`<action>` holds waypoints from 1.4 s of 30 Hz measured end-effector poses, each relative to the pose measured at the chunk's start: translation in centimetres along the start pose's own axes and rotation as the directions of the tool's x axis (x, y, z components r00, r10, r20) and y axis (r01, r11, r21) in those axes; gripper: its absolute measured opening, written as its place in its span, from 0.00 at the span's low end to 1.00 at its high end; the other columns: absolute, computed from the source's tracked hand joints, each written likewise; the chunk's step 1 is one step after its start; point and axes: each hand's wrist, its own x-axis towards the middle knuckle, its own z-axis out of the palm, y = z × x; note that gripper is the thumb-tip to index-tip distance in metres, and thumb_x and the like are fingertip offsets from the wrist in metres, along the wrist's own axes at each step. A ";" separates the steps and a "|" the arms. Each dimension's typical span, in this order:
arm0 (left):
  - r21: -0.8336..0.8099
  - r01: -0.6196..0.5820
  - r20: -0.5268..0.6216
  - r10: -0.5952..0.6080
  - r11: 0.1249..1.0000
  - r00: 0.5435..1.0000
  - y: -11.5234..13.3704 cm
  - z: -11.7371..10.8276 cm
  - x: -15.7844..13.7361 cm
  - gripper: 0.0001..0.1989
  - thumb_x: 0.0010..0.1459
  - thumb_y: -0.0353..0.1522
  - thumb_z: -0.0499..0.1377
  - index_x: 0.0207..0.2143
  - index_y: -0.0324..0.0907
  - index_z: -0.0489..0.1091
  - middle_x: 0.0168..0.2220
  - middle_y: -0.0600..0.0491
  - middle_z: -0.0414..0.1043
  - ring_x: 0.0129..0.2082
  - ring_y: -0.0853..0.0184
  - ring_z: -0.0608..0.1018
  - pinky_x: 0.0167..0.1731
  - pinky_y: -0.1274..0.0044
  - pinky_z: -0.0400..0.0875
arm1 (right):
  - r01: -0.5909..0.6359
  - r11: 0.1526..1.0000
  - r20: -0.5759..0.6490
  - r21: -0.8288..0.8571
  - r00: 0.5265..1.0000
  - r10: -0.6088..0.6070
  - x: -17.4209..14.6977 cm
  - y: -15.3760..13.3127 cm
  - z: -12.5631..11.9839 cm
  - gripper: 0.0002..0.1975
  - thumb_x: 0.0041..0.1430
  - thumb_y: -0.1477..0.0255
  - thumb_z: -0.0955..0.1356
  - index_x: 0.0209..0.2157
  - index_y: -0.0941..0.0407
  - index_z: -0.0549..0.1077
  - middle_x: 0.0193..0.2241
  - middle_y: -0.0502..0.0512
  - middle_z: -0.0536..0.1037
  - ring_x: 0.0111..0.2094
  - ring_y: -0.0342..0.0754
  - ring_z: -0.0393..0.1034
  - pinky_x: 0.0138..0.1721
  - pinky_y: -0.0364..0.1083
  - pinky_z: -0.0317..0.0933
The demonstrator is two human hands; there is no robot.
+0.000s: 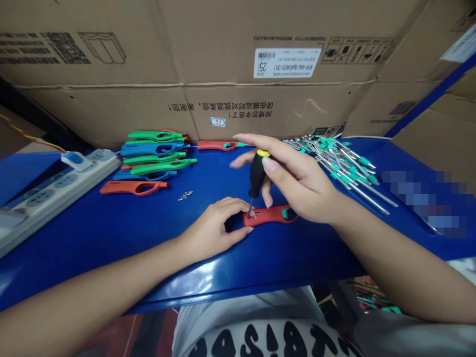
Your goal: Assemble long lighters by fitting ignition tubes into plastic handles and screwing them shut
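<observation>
A red lighter body (266, 216) with a green trigger lies flat on the blue table in front of me. My left hand (219, 223) pinches its left end between thumb and fingers. In my right hand (297, 178) is a screwdriver (256, 176) with a black handle and yellow cap, held nearly upright. Its tip meets the lighter body near the left end, beside my left fingertips; the exact contact point is too small to tell. Left of my left hand lies a little heap of small screws (185, 196).
Green, blue and red lighter shells (152, 161) are stacked at the back left, near a white power strip (59, 191). Another red lighter (219, 146) lies along the cardboard wall (223, 59). Metal lighter tubes with green parts (349, 171) are piled at the back right.
</observation>
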 end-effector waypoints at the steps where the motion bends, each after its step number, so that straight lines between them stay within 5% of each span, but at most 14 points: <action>1: 0.001 0.004 0.000 -0.004 1.000 1.000 0.0 0.0 0.0 0.07 0.60 0.28 0.64 0.41 0.43 0.73 0.45 0.51 0.78 0.47 0.62 0.78 0.52 0.67 0.71 | 0.005 1.000 -0.017 -0.015 1.000 -0.005 0.0 0.0 0.0 0.19 0.74 0.66 0.59 0.61 0.54 0.67 0.46 0.54 0.81 0.30 0.40 0.75 0.35 0.42 0.71; 6: 0.008 0.012 -0.001 -0.012 1.000 1.000 0.0 0.0 -0.1 0.07 0.60 0.28 0.64 0.41 0.43 0.73 0.45 0.51 0.78 0.47 0.62 0.78 0.52 0.67 0.71 | 0.058 0.939 -0.187 -0.340 0.974 -0.128 0.1 0.6 -0.5 0.17 0.61 0.56 0.72 0.45 0.53 0.79 0.37 0.55 0.84 0.34 0.48 0.78 0.40 0.46 0.72; 13: -0.003 0.007 -0.001 -0.007 1.000 1.000 0.1 0.0 0.0 0.06 0.60 0.28 0.63 0.41 0.43 0.73 0.45 0.50 0.78 0.47 0.62 0.78 0.52 0.67 0.71 | 0.042 0.998 -0.017 -0.041 0.999 -0.043 0.4 0.1 -0.5 0.18 0.74 0.68 0.58 0.59 0.54 0.69 0.49 0.56 0.81 0.39 0.45 0.77 0.39 0.45 0.72; 19: 0.032 -0.013 -0.024 0.014 0.999 1.000 -0.1 0.1 -0.1 0.09 0.60 0.28 0.64 0.43 0.43 0.73 0.44 0.52 0.78 0.46 0.63 0.78 0.50 0.70 0.71 | 0.131 0.929 -0.091 -0.348 0.981 -0.172 0.0 0.1 -0.4 0.16 0.65 0.58 0.68 0.47 0.54 0.78 0.38 0.56 0.82 0.34 0.49 0.76 0.37 0.48 0.71; 24: 0.016 -0.011 -0.010 0.011 1.000 1.000 -0.2 0.1 -0.1 0.07 0.60 0.28 0.64 0.42 0.43 0.73 0.44 0.51 0.78 0.46 0.63 0.78 0.50 0.69 0.71 | 0.093 0.980 -0.013 -0.177 0.995 -0.097 0.0 0.2 -0.4 0.21 0.73 0.67 0.57 0.63 0.52 0.67 0.58 0.59 0.74 0.52 0.51 0.73 0.48 0.51 0.71; 27: 0.003 0.000 -0.001 0.000 1.000 1.000 -0.1 0.0 -0.1 0.07 0.60 0.28 0.64 0.42 0.43 0.73 0.45 0.50 0.78 0.48 0.62 0.78 0.52 0.68 0.71 | 0.071 0.993 -0.023 -0.095 0.997 -0.074 0.3 0.9 -0.4 0.19 0.72 0.67 0.60 0.61 0.52 0.68 0.52 0.57 0.78 0.45 0.49 0.76 0.46 0.50 0.72; 33: 0.013 0.005 0.000 -0.005 1.000 1.000 0.0 0.0 0.0 0.07 0.60 0.28 0.64 0.42 0.43 0.73 0.45 0.51 0.78 0.47 0.61 0.78 0.51 0.67 0.71 | 0.143 0.956 -0.139 -0.256 0.973 -0.183 0.2 1.2 -0.6 0.13 0.65 0.58 0.69 0.43 0.53 0.77 0.37 0.56 0.82 0.39 0.51 0.77 0.42 0.50 0.72; 38: -0.004 0.000 0.006 0.000 1.000 1.000 -0.1 0.0 -0.1 0.06 0.61 0.28 0.64 0.41 0.43 0.73 0.45 0.51 0.78 0.47 0.63 0.78 0.52 0.68 0.71 | 0.011 0.998 0.052 0.054 0.999 -0.014 -0.1 0.1 -0.2 0.21 0.75 0.68 0.55 0.64 0.53 0.63 0.53 0.58 0.76 0.31 0.40 0.74 0.34 0.44 0.71; 40: 0.007 0.001 0.003 -0.001 1.000 1.000 -0.1 0.0 -0.1 0.06 0.61 0.28 0.64 0.41 0.43 0.73 0.45 0.52 0.78 0.47 0.63 0.78 0.51 0.69 0.71 | -0.018 0.994 0.095 0.110 0.995 0.008 0.0 0.0 -0.1 0.21 0.74 0.67 0.58 0.64 0.53 0.62 0.52 0.57 0.77 0.28 0.38 0.72 0.32 0.42 0.70; 42: 0.023 -0.002 -0.008 0.002 1.000 1.000 0.0 0.0 -0.1 0.07 0.60 0.28 0.64 0.42 0.43 0.73 0.44 0.53 0.78 0.46 0.63 0.78 0.51 0.69 0.71 | 0.039 0.999 0.025 -0.004 0.999 -0.039 0.0 0.1 -0.1 0.18 0.70 0.64 0.65 0.57 0.54 0.70 0.48 0.56 0.79 0.30 0.41 0.73 0.34 0.43 0.71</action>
